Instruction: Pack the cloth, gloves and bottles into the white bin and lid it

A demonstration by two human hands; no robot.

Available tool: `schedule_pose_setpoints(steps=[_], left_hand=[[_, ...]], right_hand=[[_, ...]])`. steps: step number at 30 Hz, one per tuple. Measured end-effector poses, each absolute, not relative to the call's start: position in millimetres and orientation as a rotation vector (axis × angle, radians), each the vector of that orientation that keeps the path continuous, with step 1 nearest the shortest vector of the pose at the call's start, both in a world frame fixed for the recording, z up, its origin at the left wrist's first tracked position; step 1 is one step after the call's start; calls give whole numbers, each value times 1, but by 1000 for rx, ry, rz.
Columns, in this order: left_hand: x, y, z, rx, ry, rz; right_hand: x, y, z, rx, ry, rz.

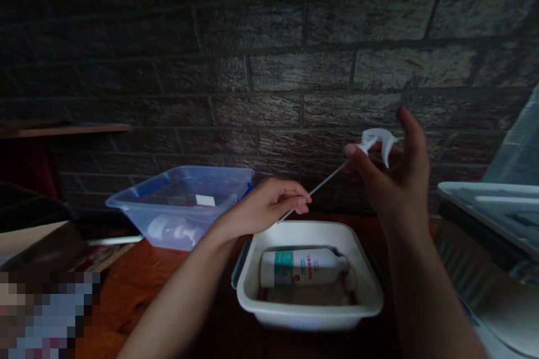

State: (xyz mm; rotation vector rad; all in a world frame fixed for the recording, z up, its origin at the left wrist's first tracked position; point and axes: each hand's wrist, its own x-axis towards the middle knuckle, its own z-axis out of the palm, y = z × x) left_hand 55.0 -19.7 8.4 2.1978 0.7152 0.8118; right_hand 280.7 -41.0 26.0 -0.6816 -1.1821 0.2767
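A white trigger spray head [378,137] with a long thin dip tube [328,178] is held up above a white basin. My right hand [393,174] pinches the spray head at its collar between thumb and fingers, the index finger raised. My left hand [286,200] is closed on the tube near its lower end, fingertips pressed together. Below both hands, a white bottle [305,267] with a green and white label lies on its side in the basin [310,309], its neck pointing right. Some darker contents under the bottle are hard to make out.
To the left stands a clear plastic bin [177,207] with white bottles [172,230] inside. A lidded container [492,207] is at the right. An open cardboard box [33,241] sits at far left. A dark brick wall [273,73] rises behind the wooden table [122,286].
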Motion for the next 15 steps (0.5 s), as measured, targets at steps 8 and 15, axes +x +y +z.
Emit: schedule_pose_setpoints(steps=[8,15], left_hand=[[49,-13,1,2669,838,758],[48,-28,-16,2769,871,658]], right_hand=[[303,-87,23,-1190,-1667,-151],[307,-121,15,-1321,-2016,-393]])
